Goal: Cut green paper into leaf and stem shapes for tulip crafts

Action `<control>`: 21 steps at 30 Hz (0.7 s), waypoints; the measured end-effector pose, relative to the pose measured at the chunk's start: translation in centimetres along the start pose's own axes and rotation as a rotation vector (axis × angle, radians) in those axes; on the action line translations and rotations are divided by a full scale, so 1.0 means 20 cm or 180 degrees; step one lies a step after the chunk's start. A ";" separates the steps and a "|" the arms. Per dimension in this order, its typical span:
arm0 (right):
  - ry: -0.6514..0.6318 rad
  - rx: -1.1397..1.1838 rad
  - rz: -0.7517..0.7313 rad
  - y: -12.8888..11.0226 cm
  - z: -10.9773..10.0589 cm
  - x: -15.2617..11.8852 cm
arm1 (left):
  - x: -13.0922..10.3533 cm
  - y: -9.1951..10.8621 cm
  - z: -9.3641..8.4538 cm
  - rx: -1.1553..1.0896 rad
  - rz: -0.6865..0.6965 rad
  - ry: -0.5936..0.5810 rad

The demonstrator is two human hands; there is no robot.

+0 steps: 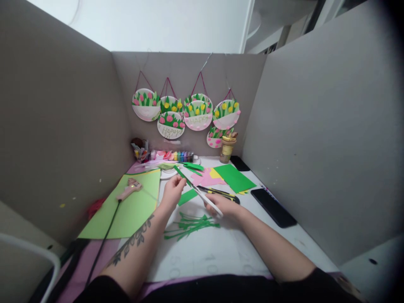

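My left hand (173,190) pinches a narrow green paper strip (180,171) that slants up to the left. In my right hand (219,204) are white-handled scissors (207,201), their blades reaching to the strip beside my left fingers. Under the blades lies a green paper piece (187,197). A loose heap of thin green offcuts (192,225) rests on the white table in front of both hands. Just behind my right hand is a black and yellow cutter (232,197). Several cut green leaf shapes (193,167) lie farther back.
Light green sheets (135,214) and a glue gun (129,189) with a cord lie left. At right are a green sheet (235,178) and a dark phone (273,208). Paint pots (184,157) stand at the back, below hanging paper-plate flower baskets (198,115).
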State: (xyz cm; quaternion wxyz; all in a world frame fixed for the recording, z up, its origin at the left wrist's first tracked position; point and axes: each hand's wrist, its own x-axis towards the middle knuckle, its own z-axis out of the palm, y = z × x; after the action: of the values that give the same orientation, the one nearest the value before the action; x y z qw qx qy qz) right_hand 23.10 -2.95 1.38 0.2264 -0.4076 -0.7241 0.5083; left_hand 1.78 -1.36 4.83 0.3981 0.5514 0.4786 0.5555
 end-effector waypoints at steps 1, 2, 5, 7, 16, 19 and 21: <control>-0.0008 -0.0066 -0.0032 0.00 0.00 0.00 | 0.00 0.00 0.00 -0.0008 0.0003 -0.0013; -0.0011 -0.0128 -0.0072 0.01 0.00 0.00 | 0.00 0.00 0.00 -0.0016 0.0010 -0.0035; -0.0002 -0.0279 -0.0174 0.00 0.00 0.01 | -0.01 0.00 0.00 -0.0051 0.0053 -0.0110; 0.0005 -0.0316 -0.0215 -0.01 0.00 0.00 | -0.01 -0.01 0.01 -0.0075 0.0058 -0.0133; -0.0011 -0.0178 0.0003 -0.04 0.01 -0.01 | 0.00 -0.03 0.01 -0.0084 0.0066 -0.0152; 0.0022 -0.0141 0.0027 -0.04 0.01 -0.01 | 0.00 -0.03 0.00 -0.0088 0.0085 -0.0164; 0.0050 -0.0099 0.0016 -0.05 0.01 -0.02 | 0.00 -0.02 0.00 -0.0100 0.0088 -0.0174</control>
State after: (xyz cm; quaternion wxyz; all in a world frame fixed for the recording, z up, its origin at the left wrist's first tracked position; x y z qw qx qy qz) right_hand 22.73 -3.50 2.17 0.2245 -0.4168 -0.7290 0.4943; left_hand 1.82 -1.32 4.33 0.4119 0.5665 0.4511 0.5530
